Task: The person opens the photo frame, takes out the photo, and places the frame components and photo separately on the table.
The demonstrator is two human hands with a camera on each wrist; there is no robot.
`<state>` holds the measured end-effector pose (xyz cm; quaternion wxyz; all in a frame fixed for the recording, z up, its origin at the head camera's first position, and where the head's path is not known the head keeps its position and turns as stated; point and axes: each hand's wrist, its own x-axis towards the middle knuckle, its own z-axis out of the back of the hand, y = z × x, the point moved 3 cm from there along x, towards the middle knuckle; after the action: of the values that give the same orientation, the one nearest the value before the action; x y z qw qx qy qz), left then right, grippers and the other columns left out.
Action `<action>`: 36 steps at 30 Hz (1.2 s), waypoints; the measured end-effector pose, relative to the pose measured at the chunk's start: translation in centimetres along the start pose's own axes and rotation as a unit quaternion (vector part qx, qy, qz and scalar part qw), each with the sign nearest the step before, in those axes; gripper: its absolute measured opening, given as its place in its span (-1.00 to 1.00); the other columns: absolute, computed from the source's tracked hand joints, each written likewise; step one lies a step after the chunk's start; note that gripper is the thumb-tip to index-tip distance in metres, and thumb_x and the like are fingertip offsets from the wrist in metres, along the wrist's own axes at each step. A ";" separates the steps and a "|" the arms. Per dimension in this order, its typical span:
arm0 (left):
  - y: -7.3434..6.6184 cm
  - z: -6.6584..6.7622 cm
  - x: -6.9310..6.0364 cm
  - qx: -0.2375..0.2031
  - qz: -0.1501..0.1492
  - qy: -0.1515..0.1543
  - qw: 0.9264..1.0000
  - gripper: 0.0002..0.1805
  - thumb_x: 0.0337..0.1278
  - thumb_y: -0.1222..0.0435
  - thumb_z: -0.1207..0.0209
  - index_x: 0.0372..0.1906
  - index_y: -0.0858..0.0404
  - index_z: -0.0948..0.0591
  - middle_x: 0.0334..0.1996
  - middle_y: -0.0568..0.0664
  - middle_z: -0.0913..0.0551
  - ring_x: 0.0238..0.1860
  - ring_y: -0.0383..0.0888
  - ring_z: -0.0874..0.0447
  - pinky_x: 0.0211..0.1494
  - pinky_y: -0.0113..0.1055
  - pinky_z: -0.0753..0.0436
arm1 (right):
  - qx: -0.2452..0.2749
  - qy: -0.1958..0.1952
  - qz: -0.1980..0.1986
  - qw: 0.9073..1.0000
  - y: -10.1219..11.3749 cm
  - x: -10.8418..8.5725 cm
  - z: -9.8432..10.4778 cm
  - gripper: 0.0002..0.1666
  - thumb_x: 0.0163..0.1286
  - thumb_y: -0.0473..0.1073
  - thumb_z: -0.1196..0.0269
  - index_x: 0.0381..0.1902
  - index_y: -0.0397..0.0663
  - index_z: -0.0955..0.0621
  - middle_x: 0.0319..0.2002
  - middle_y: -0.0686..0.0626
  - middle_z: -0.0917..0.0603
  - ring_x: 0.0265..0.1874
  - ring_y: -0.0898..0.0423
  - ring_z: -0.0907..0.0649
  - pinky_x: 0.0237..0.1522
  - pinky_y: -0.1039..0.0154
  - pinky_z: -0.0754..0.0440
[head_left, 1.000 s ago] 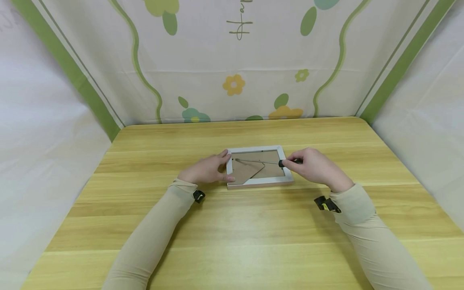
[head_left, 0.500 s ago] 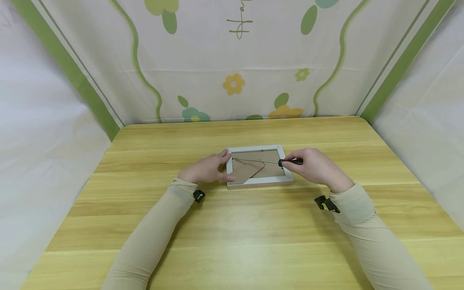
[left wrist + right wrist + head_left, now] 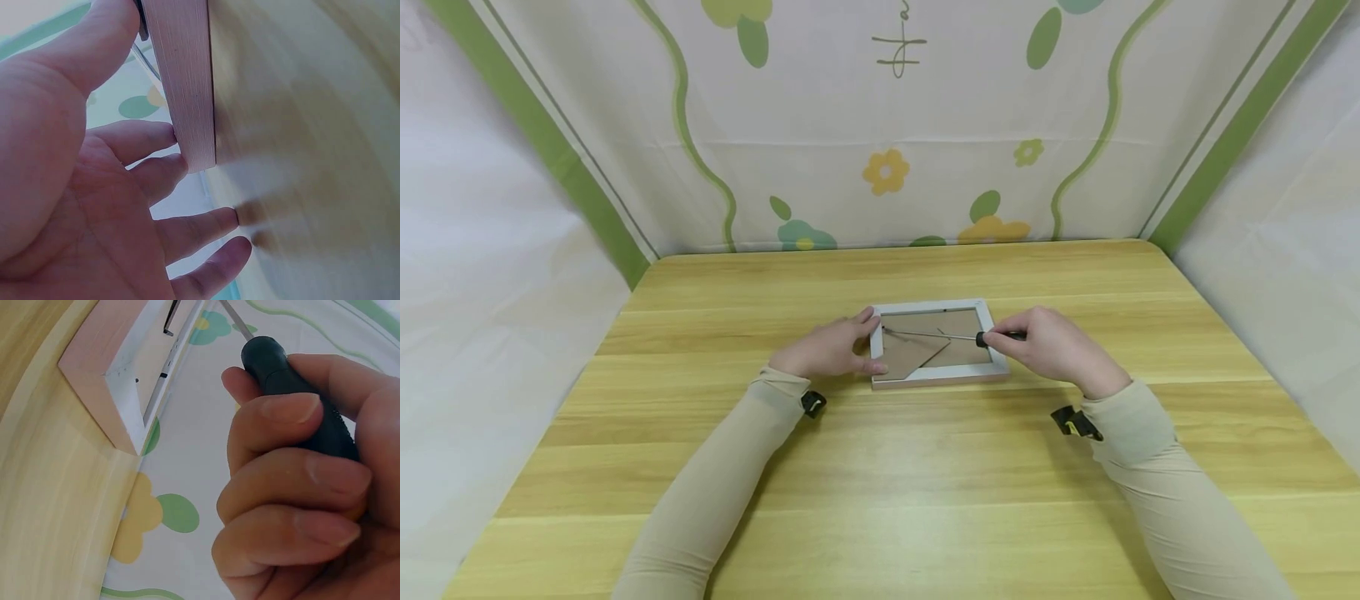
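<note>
A picture frame lies face down on the table, its white back rim and brown backing board upward. A brown easel leg slants across the board. My left hand rests at the frame's left end, thumb on the near corner. In the left wrist view its fairly straight fingers spread out, two fingertips touching the frame's pinkish side. My right hand grips a screwdriver by its dark handle. The thin shaft crosses above the board; its tip is at the inner left edge.
The wood-grain table stretches around the frame on all sides. Behind it hangs a white cloth printed with flowers and leaves, with white cloth walls at left and right. Dark straps sit at both wrists.
The screwdriver's tip has shifted slightly left, to the frame's inner left edge. Both hands and the frame stay almost where they were.
</note>
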<state>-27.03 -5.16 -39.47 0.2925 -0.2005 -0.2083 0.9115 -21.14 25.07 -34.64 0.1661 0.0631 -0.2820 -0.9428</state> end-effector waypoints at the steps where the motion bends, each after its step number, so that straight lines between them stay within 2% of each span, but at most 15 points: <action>1: 0.0 0.0 0.0 0.000 0.000 0.000 1.000 0.07 0.13 -0.18 -0.26 0.57 0.20 -0.01 0.58 0.00 0.18 0.53 0.14 0.07 0.49 0.01 -0.08 | 0.002 0.002 -0.001 1.000 -0.1 0.0 0.0 -0.59 0.49 0.09 -0.18 -0.06 -0.06 -0.77 -0.11 -0.07 -0.75 -0.31 0.09 -0.60 -0.19 0.08 -0.54; 11: -0.1 0.1 -0.1 0.011 -0.001 -0.002 1.000 0.06 0.15 -0.17 -0.25 0.56 0.21 -0.02 0.58 0.03 0.18 0.52 0.15 0.05 0.49 0.01 -0.10 | 0.011 0.018 -0.021 1.000 -1.2 0.4 0.0 -0.51 0.49 0.19 -0.14 -0.02 -0.03 -0.76 -0.03 -0.11 -0.72 -0.25 0.06 -0.57 -0.16 0.08 -0.51; 18: 0.1 -0.1 0.0 0.016 0.000 -0.001 1.000 0.06 0.15 -0.20 -0.24 0.57 0.20 -0.02 0.58 0.04 0.20 0.51 0.20 0.05 0.49 0.04 -0.08 | 0.024 0.042 -0.047 0.998 -2.4 1.0 0.1 -0.41 0.45 0.28 -0.13 0.04 -0.06 -0.74 -0.18 -0.09 -0.71 -0.43 0.07 -0.49 -0.27 0.13 -0.47; 25: 0.3 -0.3 0.2 0.022 0.010 0.000 1.000 0.07 0.13 -0.24 -0.22 0.58 0.14 0.00 0.58 -0.02 0.22 0.49 0.32 0.07 0.46 0.15 -0.08 | 0.020 0.057 -0.057 0.997 -2.8 2.7 0.9 -0.37 0.39 0.35 -0.16 0.02 -0.01 -0.75 -0.25 -0.09 -0.72 -0.48 0.12 -0.51 -0.26 0.14 -0.50; 31: 0.2 -0.2 0.1 0.025 0.014 0.003 1.000 0.06 0.14 -0.24 -0.21 0.58 0.11 0.01 0.58 -0.03 0.22 0.48 0.35 0.08 0.46 0.17 -0.06 | -0.015 0.088 -0.048 0.995 -3.1 4.8 2.2 -0.35 0.36 0.41 -0.15 -0.04 0.04 -0.78 -0.05 -0.10 -0.72 -0.36 0.09 -0.59 -0.11 0.02 -0.57; 34: 0.1 -0.2 0.1 0.021 0.016 0.003 1.000 0.06 0.14 -0.24 -0.22 0.58 0.10 0.01 0.58 -0.04 0.21 0.48 0.35 0.08 0.46 0.17 -0.05 | -0.019 0.107 -0.038 0.993 -3.6 6.0 2.7 -0.40 0.38 0.38 -0.15 -0.11 0.06 -0.80 -0.36 -0.01 -0.67 -0.51 0.13 -0.45 -0.18 0.07 -0.51; 36: 0.1 -0.1 0.0 0.018 0.018 0.005 1.000 0.06 0.13 -0.24 -0.22 0.58 0.09 0.01 0.57 -0.06 0.21 0.49 0.35 0.09 0.47 0.16 -0.02 | -0.022 0.117 -0.030 0.992 -3.9 6.8 2.8 -0.43 0.40 0.36 -0.15 -0.16 0.07 -0.81 -0.59 0.07 -0.49 -0.60 0.16 -0.34 -0.24 0.11 -0.46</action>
<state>-27.03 -5.14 -39.64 0.2809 -0.2035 -0.1871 0.9191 -29.17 27.26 -34.62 0.1707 0.1779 -0.2378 -0.9395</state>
